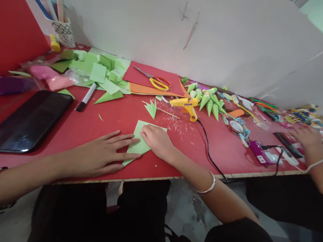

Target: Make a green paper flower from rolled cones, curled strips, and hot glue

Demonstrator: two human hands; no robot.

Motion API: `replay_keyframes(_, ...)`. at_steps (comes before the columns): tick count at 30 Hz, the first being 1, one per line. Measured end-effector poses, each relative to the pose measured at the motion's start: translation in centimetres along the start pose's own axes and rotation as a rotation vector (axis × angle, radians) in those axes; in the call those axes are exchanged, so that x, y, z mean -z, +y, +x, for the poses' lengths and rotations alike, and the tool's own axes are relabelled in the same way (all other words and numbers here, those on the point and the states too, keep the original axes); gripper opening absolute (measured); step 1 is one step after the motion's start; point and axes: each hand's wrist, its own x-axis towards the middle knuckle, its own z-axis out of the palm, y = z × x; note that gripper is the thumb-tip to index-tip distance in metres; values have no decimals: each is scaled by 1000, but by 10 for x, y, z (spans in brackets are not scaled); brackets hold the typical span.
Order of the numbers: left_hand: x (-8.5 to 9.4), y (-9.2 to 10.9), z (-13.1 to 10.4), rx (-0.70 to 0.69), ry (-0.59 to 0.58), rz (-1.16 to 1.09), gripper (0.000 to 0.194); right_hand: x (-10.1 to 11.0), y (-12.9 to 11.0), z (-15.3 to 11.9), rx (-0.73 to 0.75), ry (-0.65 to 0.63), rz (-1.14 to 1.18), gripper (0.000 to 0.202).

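Observation:
A light green sheet of paper (142,146) lies near the table's front edge, with its outline angled and partly covered by both hands. My left hand (101,154) rests flat, fingers spread, and its fingertips hold down the paper's left side. My right hand (157,140) is closed, with curled fingers pressed onto the upper right part of the same sheet; its fingertips are partly hidden. Just beyond the sheet sits a small folded green paper piece (151,109) beside a thin wooden stick (169,113).
Behind are a yellow glue gun (188,107) with a black cord, scissors (160,83), green paper scraps (98,72) and folded green cones (211,104). A marker (86,97) and phone (30,121) lie left. Another person's hand (308,138) is at the right, near a purple adapter (259,153).

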Motion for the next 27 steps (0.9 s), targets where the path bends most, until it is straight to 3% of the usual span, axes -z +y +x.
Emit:
replay_keyframes(12, -1, 2, -6, 2, -53, -2, 56, 2, -1, 0, -16, -21, 10, 22)
replay_keyframes(20, 3, 3, -23, -93, -87, 51, 63, 0, 1, 1, 14, -1, -19, 20)
replay_keyframes(24, 7, 7, -26, -101, -94, 59, 54, -1, 2, 1, 31, 15, -18, 20)
replay_keyframes(27, 10, 12, -15, -46, -35, -11, 35, -1, 2, 0, 43, 19, -20, 20)
